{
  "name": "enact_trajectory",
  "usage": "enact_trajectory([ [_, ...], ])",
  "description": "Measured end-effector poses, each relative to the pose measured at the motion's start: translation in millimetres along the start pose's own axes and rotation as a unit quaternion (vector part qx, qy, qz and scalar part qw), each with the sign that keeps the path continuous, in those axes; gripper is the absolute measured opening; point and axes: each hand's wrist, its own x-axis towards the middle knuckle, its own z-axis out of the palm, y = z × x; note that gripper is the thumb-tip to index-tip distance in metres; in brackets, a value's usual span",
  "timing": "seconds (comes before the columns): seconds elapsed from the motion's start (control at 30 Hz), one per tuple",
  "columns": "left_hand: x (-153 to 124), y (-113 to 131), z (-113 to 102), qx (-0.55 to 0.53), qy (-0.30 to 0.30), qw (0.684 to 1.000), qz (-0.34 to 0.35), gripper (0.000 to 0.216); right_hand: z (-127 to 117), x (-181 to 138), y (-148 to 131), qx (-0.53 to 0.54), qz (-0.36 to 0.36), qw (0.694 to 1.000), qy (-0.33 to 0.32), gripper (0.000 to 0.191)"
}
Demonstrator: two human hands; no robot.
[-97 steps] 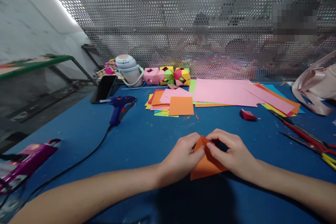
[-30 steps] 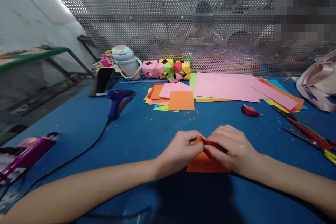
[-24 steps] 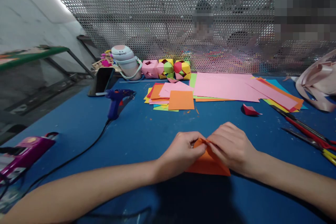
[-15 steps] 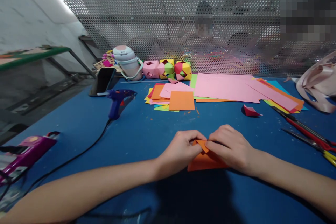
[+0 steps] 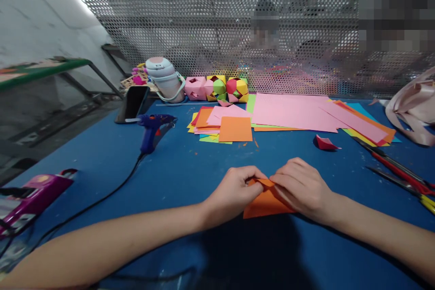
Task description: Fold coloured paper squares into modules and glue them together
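Note:
An orange sheet of paper lies on the blue table in front of me, its far edge partly turned over. My left hand pinches that far edge at the left between thumb and fingers. On the right side, my right hand is closed at the same edge and rests over the paper's right part, hiding it. The fingertips of both hands are close together at the fold. Beyond them sits a stack of small coloured squares with an orange square on top.
A blue glue gun stands at the left, its cord running to a purple power strip. Scissors lie at the right near a red folded piece. Behind are large pink sheets, paper balls, a bottle and a phone.
The small flap at the paper's far edge, raised toward me before, now shows as a narrower strip. My right hand's fingers have shifted slightly up along the edge; the left hand has barely moved.

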Motion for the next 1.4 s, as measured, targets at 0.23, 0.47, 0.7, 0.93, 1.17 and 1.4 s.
enact_trajectory([
  [0.23,-2.9,1.8,2.9,0.076,0.012,0.997,0.030,0.019,-2.7,3.2,-5.6,-0.104,0.005,0.995,-0.008,0.016],
  [0.47,-3.2,4.3,1.7,0.060,0.004,0.998,0.018,0.020,-7.3,-0.5,-1.5,-0.111,-0.079,0.990,-0.024,0.015],
  [0.7,-2.5,3.4,0.7,0.003,0.004,1.000,0.001,0.019,-4.5,-0.9,3.6,-0.054,-0.083,0.993,-0.064,0.016],
  [0.93,-1.7,3.2,-1.4,-0.041,-0.015,0.999,-0.010,0.026,3.2,-5.6,6.2,-0.009,-0.029,0.996,-0.084,0.017],
  [1.17,-1.3,5.7,-1.9,-0.080,-0.028,0.996,-0.016,0.030,-3.4,-0.1,8.2,-0.006,-0.073,0.993,-0.097,0.019],
  [1.4,-1.0,9.7,-4.9,-0.127,-0.053,0.990,-0.011,0.028,-3.1,-2.1,15.1,0.004,-0.084,0.992,-0.095,0.021],
])
